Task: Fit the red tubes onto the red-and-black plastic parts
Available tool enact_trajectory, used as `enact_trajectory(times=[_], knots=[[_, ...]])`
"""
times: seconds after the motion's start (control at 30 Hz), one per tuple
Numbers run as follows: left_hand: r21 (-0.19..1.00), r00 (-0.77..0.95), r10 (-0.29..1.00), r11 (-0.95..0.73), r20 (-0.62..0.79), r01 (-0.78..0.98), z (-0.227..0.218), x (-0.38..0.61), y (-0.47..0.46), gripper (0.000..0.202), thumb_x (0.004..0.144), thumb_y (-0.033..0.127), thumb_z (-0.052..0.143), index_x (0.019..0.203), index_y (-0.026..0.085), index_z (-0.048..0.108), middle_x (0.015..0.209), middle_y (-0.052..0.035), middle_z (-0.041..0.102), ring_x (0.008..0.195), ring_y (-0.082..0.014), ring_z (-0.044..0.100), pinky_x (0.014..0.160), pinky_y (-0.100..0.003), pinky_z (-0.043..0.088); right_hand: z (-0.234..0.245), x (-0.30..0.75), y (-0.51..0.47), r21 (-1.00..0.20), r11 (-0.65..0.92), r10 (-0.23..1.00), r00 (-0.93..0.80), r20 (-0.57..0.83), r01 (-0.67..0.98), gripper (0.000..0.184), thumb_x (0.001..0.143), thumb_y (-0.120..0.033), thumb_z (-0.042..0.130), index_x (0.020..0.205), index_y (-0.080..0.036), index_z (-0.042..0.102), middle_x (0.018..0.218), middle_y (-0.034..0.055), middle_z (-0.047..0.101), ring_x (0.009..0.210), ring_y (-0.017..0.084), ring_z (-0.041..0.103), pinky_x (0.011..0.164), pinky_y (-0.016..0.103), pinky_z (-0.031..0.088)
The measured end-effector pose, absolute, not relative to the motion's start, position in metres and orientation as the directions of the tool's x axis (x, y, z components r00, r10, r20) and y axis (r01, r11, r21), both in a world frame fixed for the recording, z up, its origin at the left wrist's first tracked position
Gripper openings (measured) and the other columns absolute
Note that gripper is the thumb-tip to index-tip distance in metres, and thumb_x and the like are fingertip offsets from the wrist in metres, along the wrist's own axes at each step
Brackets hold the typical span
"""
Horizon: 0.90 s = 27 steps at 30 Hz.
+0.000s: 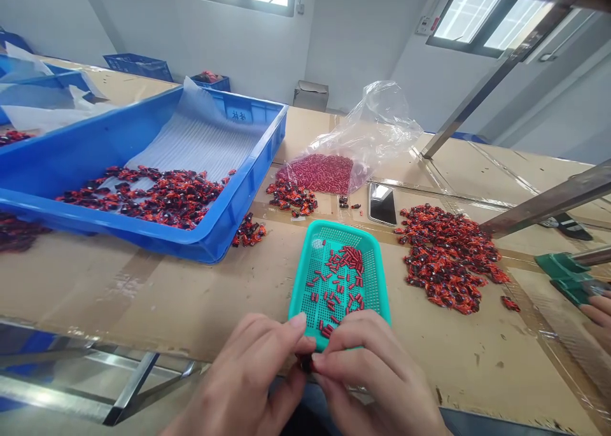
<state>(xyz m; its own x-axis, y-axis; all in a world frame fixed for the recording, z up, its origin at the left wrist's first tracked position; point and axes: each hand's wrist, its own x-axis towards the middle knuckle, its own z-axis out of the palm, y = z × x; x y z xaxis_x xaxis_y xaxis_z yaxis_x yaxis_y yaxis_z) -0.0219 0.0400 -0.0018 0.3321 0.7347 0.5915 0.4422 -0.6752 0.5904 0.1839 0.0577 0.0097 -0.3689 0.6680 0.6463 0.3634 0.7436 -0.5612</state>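
Note:
My left hand (258, 366) and my right hand (372, 366) meet at the table's front edge, fingertips pinched together. Between them is a small black-and-red piece (305, 362), mostly covered by the fingers, so its exact kind is unclear. Just beyond the hands stands a green perforated plastic basket (341, 228). Short dark-red cylinders (352, 258) lie scattered in it, thickest toward its far end. To the right of the basket is a large heap of small red-and-black pieces (443, 258). A smaller heap of like pieces (292, 197) lies behind the basket.
A large blue bin (157, 240) at left holds more red-and-black pieces on white foam sheet (200, 130). A clear bag (329, 168) of red cylinders and a phone (382, 203) lie behind the basket. Metal posts (539, 197) stand at right, near another person's hand (599, 309).

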Motion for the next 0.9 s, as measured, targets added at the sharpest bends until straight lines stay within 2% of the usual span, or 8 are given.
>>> enact_trajectory(times=[0.1,0.27,0.43,0.53,0.7,0.83,0.9], knots=[[0.537,0.355,0.708,-0.7,0.611,0.471,-0.001,-0.023,0.035,0.088,0.095,-0.003,0.061,0.167,0.027,0.021,0.106,-0.0036,0.081,0.089,-0.0188,0.076,0.083,-0.033,0.063,0.009,0.185,0.057,-0.534,0.762,0.647,-0.391,0.655,0.366,0.02,0.088,-0.001,0.069,0.094,-0.019,0.067,0.076,0.0033,0.068,0.07,0.016,0.064,0.066,0.028,0.06],[0.517,0.336,0.716,-0.683,0.612,0.516,-0.001,-0.02,0.033,0.086,0.097,0.003,0.062,0.167,0.026,0.017,0.105,-0.0044,0.082,0.089,-0.0205,0.078,0.082,-0.035,0.066,0.01,0.19,0.054,-0.558,0.757,0.653,-0.383,0.653,0.339,0.019,0.091,-0.005,0.07,0.101,-0.02,0.065,0.079,0.0021,0.069,0.072,0.016,0.066,0.07,0.03,0.061],[0.503,0.35,0.704,-0.696,0.618,0.513,0.006,-0.017,0.036,0.071,0.099,0.003,0.06,0.161,0.021,0.031,0.107,-0.0052,0.082,0.091,-0.0201,0.081,0.082,-0.033,0.067,0.009,0.19,0.051,-0.512,0.768,0.639,-0.405,0.654,0.384,0.016,0.092,-0.004,0.069,0.098,-0.019,0.066,0.076,0.0016,0.066,0.07,0.016,0.062,0.067,0.03,0.06],[0.472,0.365,0.684,-0.713,0.632,0.519,0.008,-0.018,0.035,0.066,0.099,0.001,0.057,0.159,0.016,0.032,0.105,-0.0067,0.082,0.09,-0.0201,0.08,0.081,-0.033,0.066,0.008,0.19,0.051,-0.511,0.771,0.636,-0.42,0.647,0.38,0.015,0.092,-0.004,0.07,0.094,-0.018,0.066,0.074,0.0012,0.065,0.069,0.015,0.06,0.067,0.029,0.059],[0.442,0.397,0.656,-0.739,0.642,0.508,0.009,-0.018,0.036,0.068,0.1,0.0,0.057,0.159,0.012,0.028,0.104,-0.009,0.082,0.088,-0.0216,0.079,0.08,-0.038,0.064,0.007,0.189,0.054,-0.589,0.748,0.661,-0.414,0.626,0.304,0.014,0.093,-0.007,0.071,0.096,-0.018,0.064,0.077,0.0015,0.067,0.071,0.015,0.063,0.066,0.027,0.057],[0.464,0.4,0.659,-0.742,0.636,0.485,0.006,-0.012,0.036,0.053,0.1,-0.001,0.054,0.15,0.011,0.041,0.091,-0.0089,0.081,0.076,-0.0223,0.076,0.07,-0.037,0.062,0.001,0.187,0.053,-0.686,0.684,0.722,-0.364,0.589,0.247,0.021,0.091,-0.005,0.071,0.093,-0.023,0.061,0.079,-0.002,0.062,0.072,0.013,0.062,0.068,0.025,0.055],[0.476,0.369,0.657,-0.742,0.658,0.472,0.004,-0.009,0.035,0.049,0.101,-0.001,0.053,0.147,0.011,0.044,0.085,-0.0089,0.08,0.072,-0.0229,0.074,0.066,-0.037,0.061,-0.004,0.185,0.05,-0.795,0.573,0.805,-0.319,0.5,0.2,0.024,0.088,-0.006,0.072,0.093,-0.026,0.059,0.081,-0.0036,0.06,0.073,0.013,0.061,0.069,0.024,0.054]])
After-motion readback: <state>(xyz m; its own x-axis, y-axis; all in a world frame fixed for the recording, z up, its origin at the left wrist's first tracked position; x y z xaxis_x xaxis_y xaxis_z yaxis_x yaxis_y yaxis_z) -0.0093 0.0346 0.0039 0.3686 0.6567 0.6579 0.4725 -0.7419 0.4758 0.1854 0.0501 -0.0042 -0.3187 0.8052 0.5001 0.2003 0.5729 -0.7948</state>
